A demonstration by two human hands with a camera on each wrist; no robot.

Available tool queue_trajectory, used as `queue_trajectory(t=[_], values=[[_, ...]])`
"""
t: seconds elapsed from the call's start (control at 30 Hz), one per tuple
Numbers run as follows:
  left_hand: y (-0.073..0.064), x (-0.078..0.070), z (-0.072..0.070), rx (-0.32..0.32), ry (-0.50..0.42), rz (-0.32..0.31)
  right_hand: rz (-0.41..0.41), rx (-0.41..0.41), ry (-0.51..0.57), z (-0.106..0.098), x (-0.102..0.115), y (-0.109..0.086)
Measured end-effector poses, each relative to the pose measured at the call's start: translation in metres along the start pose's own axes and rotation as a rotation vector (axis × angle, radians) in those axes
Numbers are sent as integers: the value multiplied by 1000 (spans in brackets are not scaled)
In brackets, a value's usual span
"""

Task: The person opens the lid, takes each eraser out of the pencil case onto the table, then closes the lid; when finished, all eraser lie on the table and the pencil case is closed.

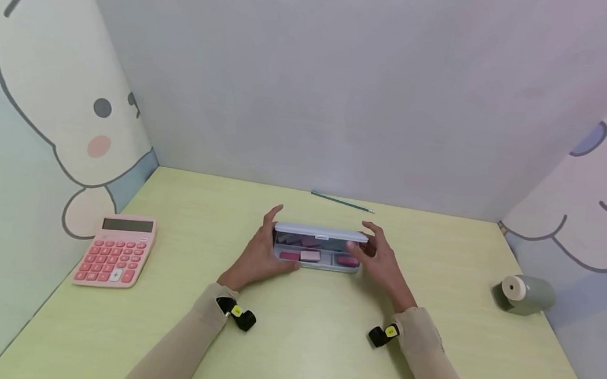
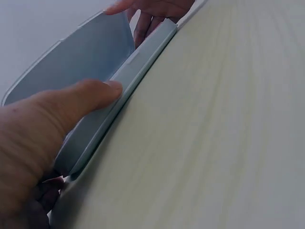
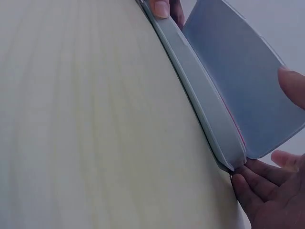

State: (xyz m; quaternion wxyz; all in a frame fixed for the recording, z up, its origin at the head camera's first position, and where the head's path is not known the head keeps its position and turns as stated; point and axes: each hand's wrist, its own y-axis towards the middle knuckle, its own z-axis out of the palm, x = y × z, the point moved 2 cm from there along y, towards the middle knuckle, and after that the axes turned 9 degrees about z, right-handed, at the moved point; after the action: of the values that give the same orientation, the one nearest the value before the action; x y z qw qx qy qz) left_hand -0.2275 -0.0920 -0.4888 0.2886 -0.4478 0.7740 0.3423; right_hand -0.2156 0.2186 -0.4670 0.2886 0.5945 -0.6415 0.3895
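Observation:
A pale blue-grey pencil case (image 1: 325, 267) lies lengthwise on the table, its lid (image 1: 301, 230) tilted up on the far side. Inside are a white-and-pink eraser (image 1: 310, 256), a pink piece (image 1: 290, 256) and a dark pink piece (image 1: 348, 261) in the right compartment. My left hand (image 1: 259, 257) grips the left end, thumb (image 2: 102, 93) on the front wall. At the other end, my right hand (image 1: 384, 268) has its thumb (image 3: 291, 86) on the lid's edge and fingers (image 3: 259, 179) against the case's lower corner.
A green pencil (image 1: 341, 201) lies behind the case, near the back wall. To the left is a pink calculator (image 1: 114, 251); a grey-green pencil sharpener (image 1: 532, 295) with a round white face stands at the right. Printed side walls bound the table (image 1: 304, 340).

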Motion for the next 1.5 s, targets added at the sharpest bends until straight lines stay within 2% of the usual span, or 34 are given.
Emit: queue_trajectory(t=[0.17,0.4,0.57,0.77,1.0,1.23,1.37,1.5], values=[[1,-2,-2,10,-10,6,116,-21,18,-1,7,4],[1,-3,-2,22,12,-1,225,-5,52,-8,16,17],[0,-2,-1,28,27,13,273,21,96,-12,16,24],[0,-1,0,42,33,12,289,46,148,-15,14,27],[4,1,-1,31,18,11,195,159,103,-22,11,23],[5,-1,0,63,33,-13,97,139,-43,-37,9,11],[4,-2,-2,77,55,-41,-24,209,-146,-42,5,5],[4,-1,-3,90,61,-58,-127,294,-186,-41,3,4]])
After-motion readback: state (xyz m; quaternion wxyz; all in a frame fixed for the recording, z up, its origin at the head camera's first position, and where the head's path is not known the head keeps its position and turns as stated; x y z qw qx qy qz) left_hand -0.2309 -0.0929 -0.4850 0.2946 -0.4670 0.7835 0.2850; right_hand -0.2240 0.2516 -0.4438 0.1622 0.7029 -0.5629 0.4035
